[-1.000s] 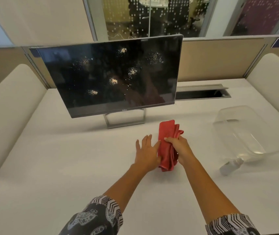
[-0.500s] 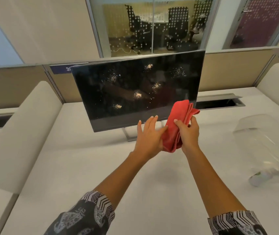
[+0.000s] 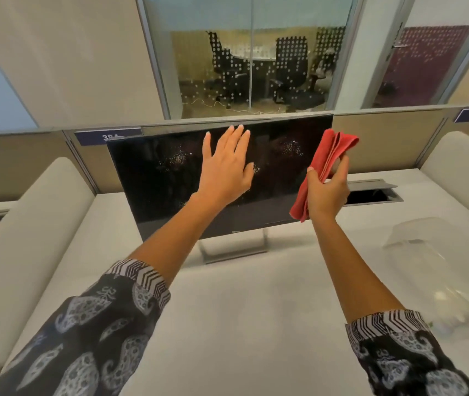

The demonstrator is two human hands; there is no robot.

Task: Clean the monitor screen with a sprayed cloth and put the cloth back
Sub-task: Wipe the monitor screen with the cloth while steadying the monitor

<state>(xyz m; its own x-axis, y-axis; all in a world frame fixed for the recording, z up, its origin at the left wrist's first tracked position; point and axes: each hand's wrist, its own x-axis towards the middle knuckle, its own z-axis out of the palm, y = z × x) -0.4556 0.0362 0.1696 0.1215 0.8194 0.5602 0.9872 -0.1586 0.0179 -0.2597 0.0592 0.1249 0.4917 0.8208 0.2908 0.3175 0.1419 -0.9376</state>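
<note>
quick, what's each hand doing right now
Left hand: open, fingers straight, raised in front of the monitor; contact cannot be told.
Right hand: grips the folded red cloth.

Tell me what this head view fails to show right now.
Head view:
1. Monitor screen middle: covered by the left hand; contact unclear.
2. Screen's right edge: hidden behind the red cloth and right hand.
3. Spray bottle: too blurred for detail.
4. Clear tub: cut off by the right edge.

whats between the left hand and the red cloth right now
In the head view, only dark monitor screen flecked with spray droplets shows between the left hand and the red cloth that the right hand grips.
</note>
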